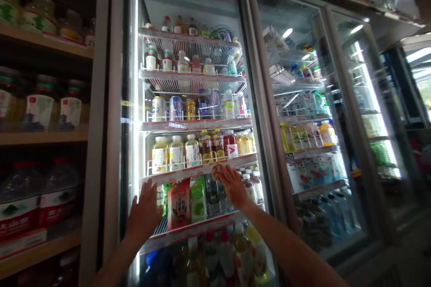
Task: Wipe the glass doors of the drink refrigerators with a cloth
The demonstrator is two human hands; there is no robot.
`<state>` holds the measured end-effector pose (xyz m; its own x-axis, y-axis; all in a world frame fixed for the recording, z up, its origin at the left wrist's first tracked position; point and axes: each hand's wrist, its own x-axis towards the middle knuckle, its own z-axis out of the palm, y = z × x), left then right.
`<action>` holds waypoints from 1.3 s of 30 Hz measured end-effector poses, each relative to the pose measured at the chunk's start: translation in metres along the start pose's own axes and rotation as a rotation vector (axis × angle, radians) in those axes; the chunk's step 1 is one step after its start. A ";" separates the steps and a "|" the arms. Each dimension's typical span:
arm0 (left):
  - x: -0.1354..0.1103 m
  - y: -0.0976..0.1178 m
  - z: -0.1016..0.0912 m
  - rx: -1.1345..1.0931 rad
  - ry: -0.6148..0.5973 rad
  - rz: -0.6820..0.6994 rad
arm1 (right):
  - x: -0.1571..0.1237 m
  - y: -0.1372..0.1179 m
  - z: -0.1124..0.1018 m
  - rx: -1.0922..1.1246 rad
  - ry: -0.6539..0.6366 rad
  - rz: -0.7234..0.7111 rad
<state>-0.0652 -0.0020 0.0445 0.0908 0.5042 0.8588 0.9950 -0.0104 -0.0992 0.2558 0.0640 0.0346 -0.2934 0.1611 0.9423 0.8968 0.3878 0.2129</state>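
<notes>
My left hand [145,213] lies flat and open on the glass door [188,4] of a lit drinks fridge, low on its left side. My right hand [231,184] is pressed flat on the same glass near the middle, with fingers stretched out. Behind the glass, wire shelves [197,124] carry rows of bottles and cans. A red carton [178,204] and green-labelled bottles [198,198] stand just between my hands. Neither hand holds anything.
A grey fridge frame [97,121] stands to the left, beside wooden shelves [43,136] with jars and large water bottles. To the right are two more glass-door fridges [303,134] filled with drinks, then a bright opening at the far right.
</notes>
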 end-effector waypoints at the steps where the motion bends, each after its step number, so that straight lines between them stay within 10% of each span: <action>1: 0.000 0.000 -0.001 0.018 0.006 0.018 | -0.001 0.012 -0.002 -0.012 0.053 0.101; 5: 0.000 0.013 -0.002 0.060 0.041 0.172 | -0.017 0.039 -0.004 -0.064 0.230 0.424; 12: -0.003 0.050 0.009 0.022 0.075 0.281 | -0.039 0.017 0.004 -0.026 -0.010 -0.101; 19: -0.018 0.061 0.015 -0.011 0.129 0.293 | -0.059 0.084 -0.021 -0.157 0.046 0.408; 24: -0.026 0.072 0.022 -0.020 0.212 0.362 | -0.117 0.059 -0.001 -0.141 0.112 0.336; 30: -0.031 0.066 0.019 0.013 0.172 0.326 | -0.045 0.026 0.002 -0.047 0.180 0.228; 36: -0.045 0.042 0.026 0.048 0.151 0.343 | -0.060 -0.048 0.020 0.055 0.037 -0.131; 39: -0.050 0.029 0.026 0.081 0.145 0.317 | -0.037 -0.057 0.025 0.085 0.066 -0.025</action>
<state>-0.0423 -0.0047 -0.0145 0.4051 0.3587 0.8410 0.9106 -0.0754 -0.4064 0.2073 0.0585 -0.0186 -0.2903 0.0918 0.9525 0.8575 0.4668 0.2163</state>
